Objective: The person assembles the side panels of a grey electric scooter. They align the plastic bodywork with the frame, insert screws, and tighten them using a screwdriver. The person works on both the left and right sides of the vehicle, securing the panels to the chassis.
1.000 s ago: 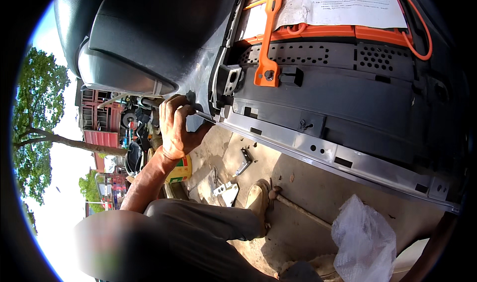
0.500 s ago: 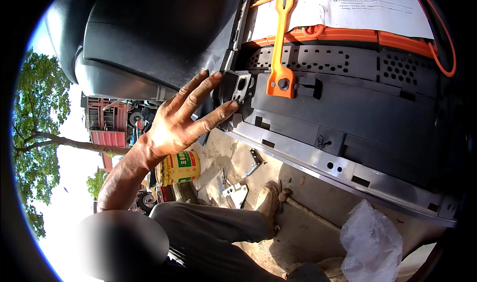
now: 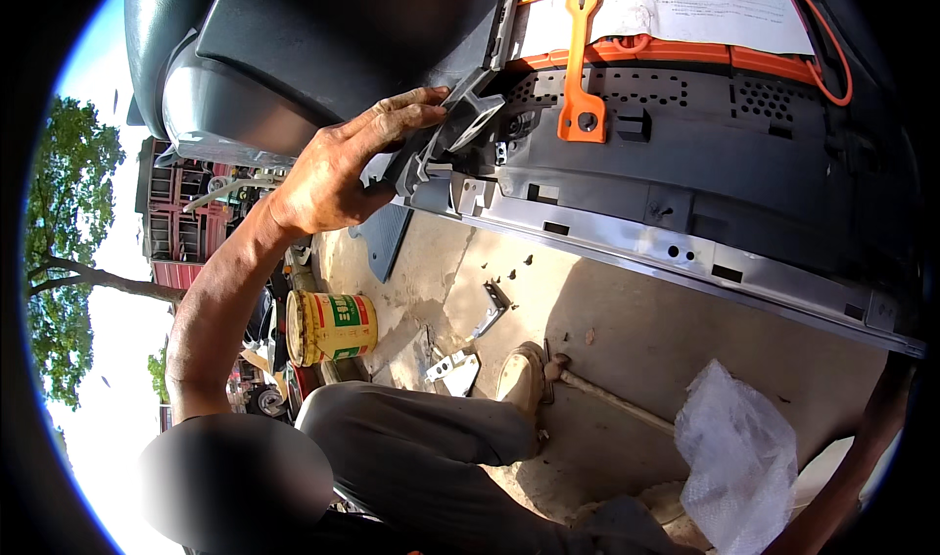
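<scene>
At the left end of a long bright metal rail (image 3: pixel 607 227), my left hand (image 3: pixel 343 168) grips the edge of a black plastic trim piece (image 3: pixel 423 154). My fingers lie over its top and my thumb is tucked underneath. A grey angled bracket (image 3: pixel 477 122) stands tilted beside my fingertips. My right forearm (image 3: pixel 867 457) rises along the right rim toward the rail's far end; dark hides that hand's fingers. Behind the rail spreads a dark panel (image 3: pixel 587 178) with slots and holes. An orange bracket (image 3: pixel 583 110) is bolted to it.
Papers (image 3: pixel 705 12) and an orange cable (image 3: pixel 837 75) lie behind. Below, on the concrete, are a yellow bucket (image 3: pixel 333 327), metal brackets (image 3: pixel 490 310), a hammer (image 3: pixel 617 401), clear plastic wrap (image 3: pixel 736 457) and my shoe (image 3: pixel 519 376). A large dark moulded part (image 3: pixel 304 46) looms upper left.
My left hand has gone from spread fingers to a grip on the trim piece. The bracket beside it now stands tilted off the rail. My right forearm has come into view.
</scene>
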`<state>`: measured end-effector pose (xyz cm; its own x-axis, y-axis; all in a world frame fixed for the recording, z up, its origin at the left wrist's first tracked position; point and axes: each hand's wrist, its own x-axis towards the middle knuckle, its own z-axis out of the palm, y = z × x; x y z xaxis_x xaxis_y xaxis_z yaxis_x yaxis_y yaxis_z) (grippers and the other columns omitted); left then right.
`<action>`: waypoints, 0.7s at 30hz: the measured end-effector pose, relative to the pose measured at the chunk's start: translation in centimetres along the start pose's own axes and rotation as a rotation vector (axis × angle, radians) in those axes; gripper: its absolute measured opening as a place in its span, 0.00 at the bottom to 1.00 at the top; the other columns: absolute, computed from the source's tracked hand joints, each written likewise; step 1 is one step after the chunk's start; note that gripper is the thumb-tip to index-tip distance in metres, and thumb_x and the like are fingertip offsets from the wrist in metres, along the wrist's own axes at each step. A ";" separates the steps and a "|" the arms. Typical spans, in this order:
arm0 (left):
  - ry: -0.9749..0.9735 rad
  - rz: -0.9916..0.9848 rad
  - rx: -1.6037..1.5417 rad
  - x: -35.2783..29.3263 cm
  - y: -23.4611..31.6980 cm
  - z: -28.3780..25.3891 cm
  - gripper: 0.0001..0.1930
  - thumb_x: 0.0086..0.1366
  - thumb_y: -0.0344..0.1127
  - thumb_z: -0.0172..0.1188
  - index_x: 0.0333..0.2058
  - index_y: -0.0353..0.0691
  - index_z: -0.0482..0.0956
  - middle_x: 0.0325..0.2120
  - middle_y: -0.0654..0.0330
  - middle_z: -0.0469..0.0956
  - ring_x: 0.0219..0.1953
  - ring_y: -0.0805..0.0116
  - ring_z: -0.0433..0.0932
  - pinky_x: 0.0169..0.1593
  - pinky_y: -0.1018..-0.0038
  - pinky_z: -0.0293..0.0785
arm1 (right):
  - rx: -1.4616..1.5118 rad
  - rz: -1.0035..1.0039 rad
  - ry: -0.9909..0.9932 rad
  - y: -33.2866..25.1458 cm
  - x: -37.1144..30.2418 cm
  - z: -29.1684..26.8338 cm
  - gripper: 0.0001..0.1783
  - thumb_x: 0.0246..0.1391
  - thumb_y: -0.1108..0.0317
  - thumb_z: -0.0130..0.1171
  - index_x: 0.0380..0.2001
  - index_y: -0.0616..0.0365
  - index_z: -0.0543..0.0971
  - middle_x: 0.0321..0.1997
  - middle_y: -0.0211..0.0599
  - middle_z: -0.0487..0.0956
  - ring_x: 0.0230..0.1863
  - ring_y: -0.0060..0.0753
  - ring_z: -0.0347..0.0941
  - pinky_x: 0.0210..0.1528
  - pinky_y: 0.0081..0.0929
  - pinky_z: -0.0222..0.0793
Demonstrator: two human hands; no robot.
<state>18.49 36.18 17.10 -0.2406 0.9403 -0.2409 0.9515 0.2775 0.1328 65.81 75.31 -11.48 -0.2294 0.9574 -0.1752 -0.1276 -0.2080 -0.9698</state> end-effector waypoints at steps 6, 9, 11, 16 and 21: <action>0.008 0.062 0.025 -0.9 -0.4 -0.5 0.53 0.43 0.12 0.68 0.71 0.49 0.68 0.73 0.52 0.65 0.72 0.45 0.69 0.70 0.56 0.75 | -0.057 -0.089 -0.142 4.8 3.8 -5.8 0.42 0.72 0.44 0.56 0.75 0.63 0.61 0.75 0.46 0.69 0.73 0.41 0.67 0.76 0.43 0.58; 0.064 0.217 0.096 -1.4 -1.4 0.3 0.54 0.45 0.10 0.65 0.72 0.61 0.68 0.75 0.51 0.60 0.68 0.42 0.72 0.62 0.58 0.84 | 0.093 -0.112 -0.233 4.3 4.1 -5.3 0.44 0.71 0.43 0.58 0.77 0.62 0.59 0.76 0.45 0.68 0.74 0.41 0.65 0.79 0.44 0.55; 0.061 0.261 0.174 -2.2 -1.7 0.2 0.55 0.46 0.09 0.63 0.70 0.70 0.70 0.76 0.50 0.58 0.64 0.42 0.77 0.51 0.62 0.90 | 0.112 -0.168 -0.245 3.5 3.4 -3.4 0.46 0.70 0.43 0.59 0.78 0.61 0.58 0.77 0.44 0.66 0.75 0.43 0.64 0.79 0.47 0.55; 0.175 0.453 0.395 -2.5 -2.6 1.3 0.48 0.49 0.15 0.65 0.68 0.65 0.73 0.76 0.51 0.59 0.58 0.47 0.82 0.40 0.68 0.91 | 0.123 -0.171 -0.281 1.5 2.3 -1.5 0.45 0.70 0.45 0.60 0.79 0.58 0.57 0.78 0.43 0.63 0.75 0.44 0.64 0.77 0.48 0.60; 0.213 0.481 0.446 -2.4 -3.2 1.7 0.39 0.53 0.20 0.67 0.64 0.58 0.73 0.75 0.54 0.61 0.51 0.51 0.85 0.35 0.69 0.89 | 0.124 -0.145 -0.334 0.2 1.4 -0.2 0.42 0.71 0.47 0.59 0.78 0.55 0.58 0.77 0.39 0.65 0.74 0.42 0.64 0.75 0.48 0.63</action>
<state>16.36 32.74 15.63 0.2396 0.9693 -0.0544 0.9387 -0.2456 -0.2419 65.62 76.62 -11.95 -0.4995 0.8650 0.0472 -0.2932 -0.1175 -0.9488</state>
